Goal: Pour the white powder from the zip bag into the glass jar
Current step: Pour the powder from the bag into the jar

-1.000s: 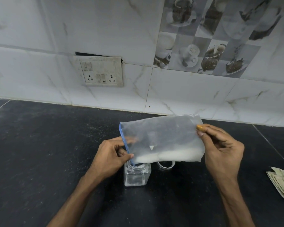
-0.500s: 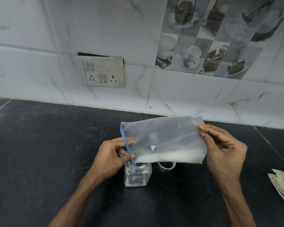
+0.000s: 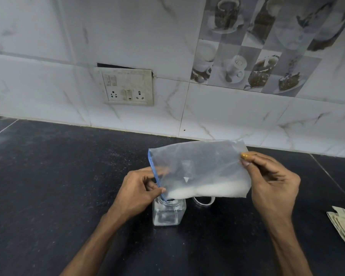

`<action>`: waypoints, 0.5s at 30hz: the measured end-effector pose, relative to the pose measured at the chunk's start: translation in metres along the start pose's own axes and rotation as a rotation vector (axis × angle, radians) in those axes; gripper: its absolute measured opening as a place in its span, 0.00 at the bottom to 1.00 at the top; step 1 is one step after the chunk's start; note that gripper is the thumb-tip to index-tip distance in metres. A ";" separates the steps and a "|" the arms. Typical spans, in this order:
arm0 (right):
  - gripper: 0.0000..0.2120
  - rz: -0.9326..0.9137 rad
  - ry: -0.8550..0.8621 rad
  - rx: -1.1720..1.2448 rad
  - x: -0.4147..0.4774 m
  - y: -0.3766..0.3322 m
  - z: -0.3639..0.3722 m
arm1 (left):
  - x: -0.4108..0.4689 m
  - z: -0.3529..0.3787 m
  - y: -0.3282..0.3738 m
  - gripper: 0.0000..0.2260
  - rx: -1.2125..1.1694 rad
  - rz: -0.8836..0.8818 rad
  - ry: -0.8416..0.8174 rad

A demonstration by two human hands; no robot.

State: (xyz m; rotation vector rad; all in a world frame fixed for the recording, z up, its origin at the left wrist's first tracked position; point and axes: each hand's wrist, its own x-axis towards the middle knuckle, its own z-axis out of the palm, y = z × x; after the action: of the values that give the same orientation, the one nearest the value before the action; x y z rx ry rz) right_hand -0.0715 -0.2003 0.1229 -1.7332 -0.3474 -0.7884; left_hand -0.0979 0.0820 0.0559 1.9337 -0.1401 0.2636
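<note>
Holding the zip bag (image 3: pixel 197 168) on its side above the glass jar (image 3: pixel 168 213), the left grip (image 3: pixel 139 188) pinches the blue zip edge, whose lower corner dips into the jar mouth. The right grip (image 3: pixel 273 188) pinches the upper corner of the closed end. White powder (image 3: pixel 207 191) lies along the bag's lower fold. The jar stands near the middle of the surface (image 3: pixel 48 176), well clear of its back edge. Expect thin, limp, slippery film and a light, shifting load: hold at the corners and raise the closed end gradually. The small jar may tip.
</note>
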 end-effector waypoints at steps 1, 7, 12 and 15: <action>0.13 0.005 0.005 0.002 0.000 0.000 0.000 | 0.000 0.000 0.000 0.28 -0.014 -0.002 0.001; 0.13 0.022 0.022 0.016 -0.004 -0.002 0.004 | -0.001 0.000 0.002 0.30 -0.011 0.002 0.003; 0.15 0.031 0.036 0.009 -0.006 -0.004 0.004 | -0.001 -0.002 0.001 0.32 -0.015 0.006 0.012; 0.16 0.044 0.046 0.022 -0.007 -0.004 0.005 | -0.001 -0.002 0.002 0.31 -0.008 0.007 0.004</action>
State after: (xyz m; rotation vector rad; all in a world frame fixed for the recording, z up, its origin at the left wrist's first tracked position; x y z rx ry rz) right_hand -0.0773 -0.1935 0.1212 -1.6938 -0.2843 -0.7888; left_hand -0.0994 0.0831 0.0579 1.9247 -0.1452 0.2713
